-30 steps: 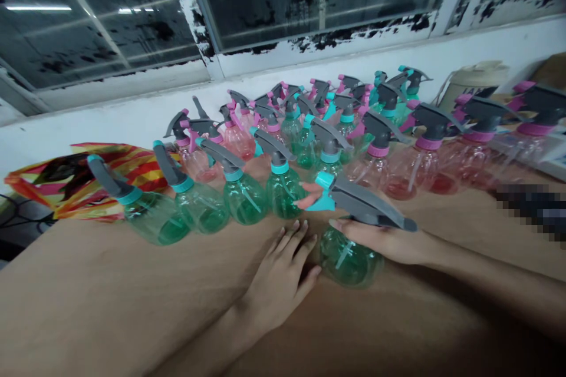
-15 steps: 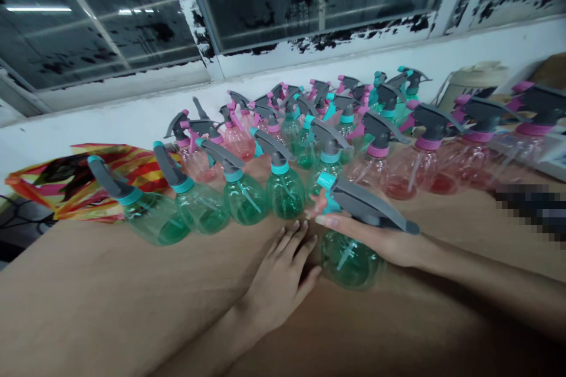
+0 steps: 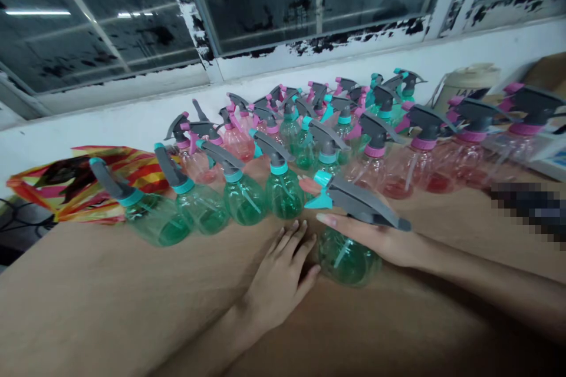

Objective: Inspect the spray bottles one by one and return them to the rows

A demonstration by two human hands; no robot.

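My right hand (image 3: pixel 375 238) is wrapped around the neck of a green spray bottle (image 3: pixel 349 259), just under its grey and turquoise spray head. The thumb lies across the near side, and a fingertip shows behind the trigger; the other fingers are mostly hidden. Flat on the wooden table (image 3: pixel 132 306), my left hand (image 3: pixel 280 283) rests with fingers stretched out, close to the left of that bottle and holding nothing. Beyond the left fingertips stands another green spray bottle (image 3: pixel 285 194), at the end of a front row of green ones.
Pink spray bottles (image 3: pixel 400 174) line the right side, and several more pink and green ones crowd behind. A colourful bag (image 3: pixel 88 182) lies at the left. A beige jug (image 3: pixel 471 82) and a blurred-out dark object (image 3: pixel 530 206) are on the right. Windows rise above the wall.
The fingers of my right hand near the trigger have shifted, with one now reaching out behind the spray head. The held bottle has moved very slightly left. My left hand stays put.
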